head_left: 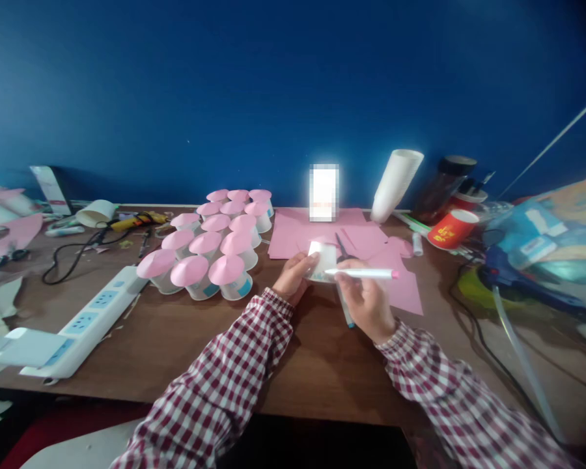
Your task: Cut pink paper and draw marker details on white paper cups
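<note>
My left hand (295,277) is closed on the side of a small white paper cup (323,254), which it holds a little above the table. My right hand (366,299) grips a white marker with a pink end (378,273), its other end at the cup's side; whether it touches is too blurred to tell. Below the cup lies a pen with a teal end (348,312), partly hidden. Dark scissors (340,244) rest behind on pink paper sheets (290,234). To the left stand several upturned paper cups with pink cone tops (190,270).
A white power strip (97,322) lies at left, near a yellow-handled tool with a black cord (137,221). A leaning stack of white cups (398,182), a red cup (453,228) and a blue glue gun (522,280) are at right. A blue wall (273,98) rises behind.
</note>
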Tool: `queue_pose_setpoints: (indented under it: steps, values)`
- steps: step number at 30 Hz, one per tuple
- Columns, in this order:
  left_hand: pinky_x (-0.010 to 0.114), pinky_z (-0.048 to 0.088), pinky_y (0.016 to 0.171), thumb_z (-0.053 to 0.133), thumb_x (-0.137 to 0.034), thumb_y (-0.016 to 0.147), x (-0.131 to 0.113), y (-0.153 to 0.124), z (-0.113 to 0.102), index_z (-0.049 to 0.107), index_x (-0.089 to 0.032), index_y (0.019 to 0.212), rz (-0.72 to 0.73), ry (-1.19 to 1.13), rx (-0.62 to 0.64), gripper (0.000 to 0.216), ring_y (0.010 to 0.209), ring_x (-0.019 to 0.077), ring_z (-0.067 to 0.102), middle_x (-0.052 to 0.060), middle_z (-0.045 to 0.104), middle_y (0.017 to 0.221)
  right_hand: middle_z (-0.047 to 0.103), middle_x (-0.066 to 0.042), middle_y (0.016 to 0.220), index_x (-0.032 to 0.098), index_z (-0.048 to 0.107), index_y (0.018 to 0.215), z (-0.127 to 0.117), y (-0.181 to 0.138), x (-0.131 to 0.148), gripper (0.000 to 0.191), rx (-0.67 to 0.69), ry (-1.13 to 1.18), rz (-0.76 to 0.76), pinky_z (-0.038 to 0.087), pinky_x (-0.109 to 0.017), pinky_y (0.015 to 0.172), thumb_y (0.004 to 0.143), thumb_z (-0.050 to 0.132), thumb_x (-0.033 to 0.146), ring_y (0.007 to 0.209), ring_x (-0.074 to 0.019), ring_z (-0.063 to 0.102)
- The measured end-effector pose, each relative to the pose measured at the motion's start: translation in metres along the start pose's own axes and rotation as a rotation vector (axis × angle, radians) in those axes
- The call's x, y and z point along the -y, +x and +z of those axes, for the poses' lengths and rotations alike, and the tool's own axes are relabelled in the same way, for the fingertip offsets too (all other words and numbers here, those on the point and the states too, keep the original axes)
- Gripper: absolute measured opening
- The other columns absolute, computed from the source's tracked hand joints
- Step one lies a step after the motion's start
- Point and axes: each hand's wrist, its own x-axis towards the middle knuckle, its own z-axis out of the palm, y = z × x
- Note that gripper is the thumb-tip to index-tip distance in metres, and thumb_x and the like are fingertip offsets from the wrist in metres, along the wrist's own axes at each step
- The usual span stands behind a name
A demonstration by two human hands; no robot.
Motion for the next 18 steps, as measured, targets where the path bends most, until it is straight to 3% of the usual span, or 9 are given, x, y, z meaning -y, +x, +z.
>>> queue_pose_setpoints:
  steps: [6,10,13,18]
  values:
    - [0.025,0.045,0.063,0.080,-0.038,0.072,0.0024,0.0019,-0.0036,0.066,-0.012,0.072,0.016,0.012,0.071,0.030,0.061,0.0115,0.058,0.002,0.065,0.065,0.068,-0.007,0.090,0.020,0.063,0.095,0.0010,0.0005,-0.0022,0.020,0.004,0.003,-0.034,0.054,-0.033,0.073,0.099,0.050,0.034,0.081,-0.0191,0.066]
    - [0.026,0.046,0.066,0.079,-0.039,0.073,0.0010,0.0008,-0.0022,0.072,-0.011,0.085,0.024,0.032,0.106,0.031,0.063,0.0128,0.060,0.004,0.068,0.071,0.068,-0.006,0.089,0.020,0.062,0.095,0.0012,0.0008,-0.0029,0.019,0.019,0.001,-0.038,0.054,-0.033,0.073,0.100,0.049,0.034,0.080,-0.0191,0.066]
    - [0.026,0.046,0.066,0.079,-0.039,0.073,0.0003,0.0001,-0.0010,0.073,-0.010,0.092,0.023,0.037,0.115,0.035,0.065,0.0128,0.061,0.005,0.070,0.075,0.068,-0.006,0.089,0.020,0.062,0.095,0.0018,0.0005,-0.0031,0.018,0.023,0.004,-0.041,0.053,-0.033,0.072,0.100,0.050,0.033,0.081,-0.0191,0.066]
    - [0.025,0.047,0.066,0.080,-0.037,0.072,0.0012,0.0012,-0.0026,0.072,-0.010,0.087,0.010,0.018,0.092,0.032,0.063,0.0122,0.060,0.005,0.069,0.073,0.069,-0.007,0.092,0.020,0.061,0.095,0.0027,0.0002,-0.0030,0.015,0.034,0.014,-0.037,0.054,-0.033,0.074,0.099,0.050,0.030,0.086,-0.0202,0.067]
